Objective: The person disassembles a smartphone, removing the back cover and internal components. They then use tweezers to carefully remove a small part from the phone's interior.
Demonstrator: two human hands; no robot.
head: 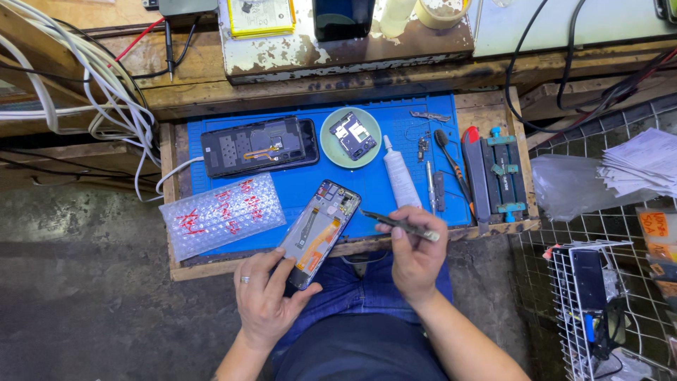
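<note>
The left hand [264,300] is curled around the lower end of an opened phone [319,231], thumb on one edge, fingers on the other, a ring on one finger. The phone tilts up from the hand over the near edge of the blue mat [367,194], its innards showing: an orange flex strip down the middle, dark board at the top. The right hand [416,254] is pinched shut on tweezers [398,223], and their tip points left, just beside the phone's upper right edge; touching or not, hard to say.

Out from the hands: left of the phone lies a bubble-wrap pouch [220,215] with red writing, half on the mat, half on the wooden counter [166,204]. Above it a second opened phone [259,146] lies flat. Next to that sits a round green dish [350,137], and in it one dark circuit board [352,135], nothing else to be seen. Right of the dish lies a white glue tube [400,178], then a thin screwdriver [430,185], a brush [451,164] and a dark clamp with teal fittings [499,178]. Far right, a wire basket [589,303] holds a dark device and a blue-tipped object.
</note>
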